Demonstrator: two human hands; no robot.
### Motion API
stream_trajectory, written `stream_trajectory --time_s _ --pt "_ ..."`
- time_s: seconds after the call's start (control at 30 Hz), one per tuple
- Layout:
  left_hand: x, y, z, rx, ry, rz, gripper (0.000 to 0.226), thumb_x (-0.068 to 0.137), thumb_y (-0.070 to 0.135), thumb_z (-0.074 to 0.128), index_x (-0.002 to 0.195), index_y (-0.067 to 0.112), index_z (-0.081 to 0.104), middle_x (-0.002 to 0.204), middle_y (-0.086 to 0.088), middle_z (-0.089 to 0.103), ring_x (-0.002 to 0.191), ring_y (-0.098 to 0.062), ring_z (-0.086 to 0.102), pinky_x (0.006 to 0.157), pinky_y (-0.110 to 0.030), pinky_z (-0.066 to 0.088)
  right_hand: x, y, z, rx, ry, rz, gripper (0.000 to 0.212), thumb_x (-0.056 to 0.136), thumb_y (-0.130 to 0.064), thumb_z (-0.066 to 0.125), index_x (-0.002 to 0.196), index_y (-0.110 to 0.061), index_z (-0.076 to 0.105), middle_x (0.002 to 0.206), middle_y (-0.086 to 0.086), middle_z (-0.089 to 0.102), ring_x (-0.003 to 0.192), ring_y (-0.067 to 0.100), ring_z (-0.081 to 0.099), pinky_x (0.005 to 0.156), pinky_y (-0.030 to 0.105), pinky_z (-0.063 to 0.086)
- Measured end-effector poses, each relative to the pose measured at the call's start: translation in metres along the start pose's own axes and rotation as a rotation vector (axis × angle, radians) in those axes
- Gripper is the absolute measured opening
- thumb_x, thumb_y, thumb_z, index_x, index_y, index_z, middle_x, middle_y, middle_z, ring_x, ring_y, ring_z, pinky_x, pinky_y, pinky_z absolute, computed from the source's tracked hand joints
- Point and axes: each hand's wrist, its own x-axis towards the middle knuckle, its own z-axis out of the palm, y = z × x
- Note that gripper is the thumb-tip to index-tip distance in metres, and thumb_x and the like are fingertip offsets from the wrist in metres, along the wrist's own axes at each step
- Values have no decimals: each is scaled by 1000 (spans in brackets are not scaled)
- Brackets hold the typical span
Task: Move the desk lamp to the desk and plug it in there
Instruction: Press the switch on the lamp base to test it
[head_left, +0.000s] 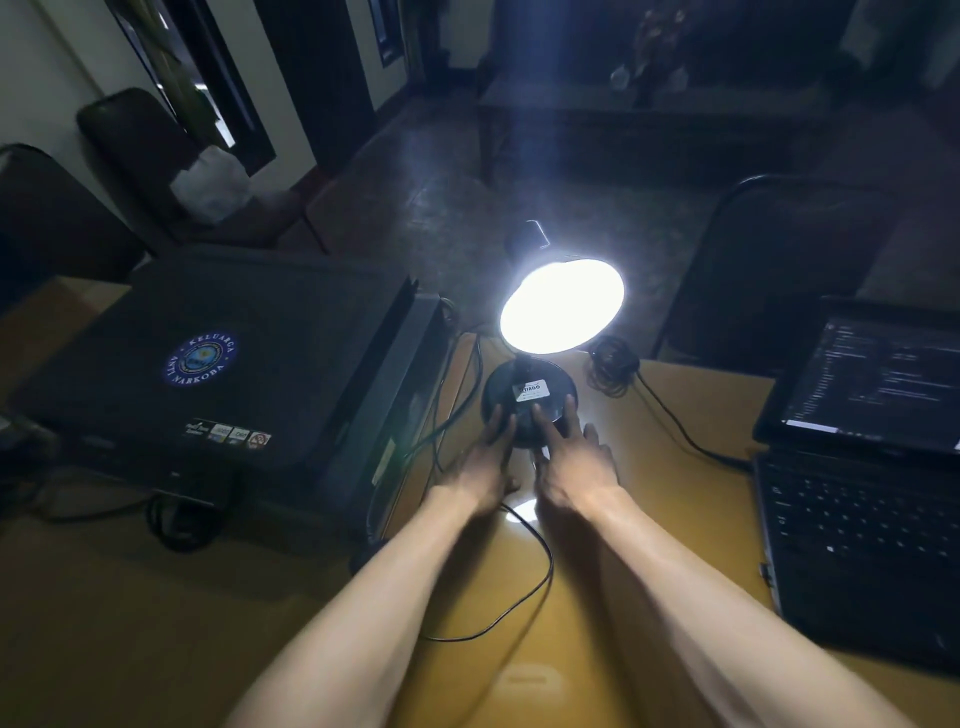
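Observation:
The desk lamp stands on the wooden desk (649, 545) near its far edge, and it is lit. Its bright round shade (562, 306) faces me, above a round black base (535, 387) that carries a white label. My left hand (485, 457) lies on the base's near left edge with fingers spread. My right hand (574, 452) touches the base's near right side, fingers extended onto it. A thin black cord (540, 566) loops across the desk below my wrists.
A large black printer (223, 364) with a round blue sticker fills the desk's left side. An open laptop (862, 467) sits at the right. A coiled black cable (613, 364) lies right of the lamp. Dark chairs (779, 260) stand beyond the desk.

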Motion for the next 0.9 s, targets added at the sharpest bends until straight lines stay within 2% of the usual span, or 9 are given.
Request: stream_trajectory --time_s 0.27,0.43,0.67,0.73,0.77,0.8,0.83,0.87,0.9 --pt "-3 2 -5 -1 -17 -1 95 94 22 64 159 28 -5 164 7 -24 149 -32 28 113 -44 39 -1 -2 -8 -8 -52 -4 81 98 -29 47 158 -35 -5 166 11 -16 142 39 29 105 45 42" --pt "-6 6 -12 27 -36 6 95 93 22 65 160 23 -4 165 3 -22 149 -30 28 111 -42 38 -4 -5 -17 34 -92 8 76 99 -29 45 159 -36 -1 167 10 -16 140 38 31 105 45 42" --pt "-5 6 -10 52 -12 26 94 93 17 64 160 26 -2 166 2 -20 148 -30 31 108 -40 43 -2 -8 -20 47 -107 31 80 97 -23 51 159 -38 2 167 9 -14 136 37 40 103 43 46" --pt "-3 4 -7 40 3 -1 89 95 19 61 160 26 2 167 1 -15 148 -30 30 109 -41 41 1 -7 -22 63 -110 40 79 98 -22 51 159 -38 3 167 9 -12 134 38 41 104 43 46" --pt "-6 3 -7 2 3 -6 81 97 23 58 160 26 7 168 3 -11 150 -29 25 115 -40 35 2 -6 -23 83 -113 35 77 99 -22 50 159 -38 5 168 9 -11 134 38 41 104 43 45" --pt "-7 0 -4 -1 17 28 71 100 29 52 159 25 14 168 6 -4 153 -26 18 122 -33 24 3 -6 -24 106 -113 29 75 99 -23 51 159 -38 8 168 9 -10 135 39 40 104 43 45" --pt "-13 0 -5 21 16 59 63 102 34 47 158 25 20 168 7 3 153 -21 13 121 -16 10 4 -5 -25 119 -116 26 74 99 -24 52 159 -38 10 168 10 -10 135 39 39 103 42 45" --pt "-13 -2 -5 25 3 85 59 103 36 44 157 26 24 168 8 7 153 -18 12 113 -2 2 4 -4 -25 122 -117 30 75 99 -26 54 159 -38 10 168 10 -10 135 39 39 102 42 46" --pt "-18 0 -8 53 0 98 59 103 34 44 157 25 24 168 8 3 153 -19 12 113 -2 2 2 -5 -25 132 -113 35 78 98 -29 56 159 -38 9 168 9 -10 135 39 39 102 43 46"
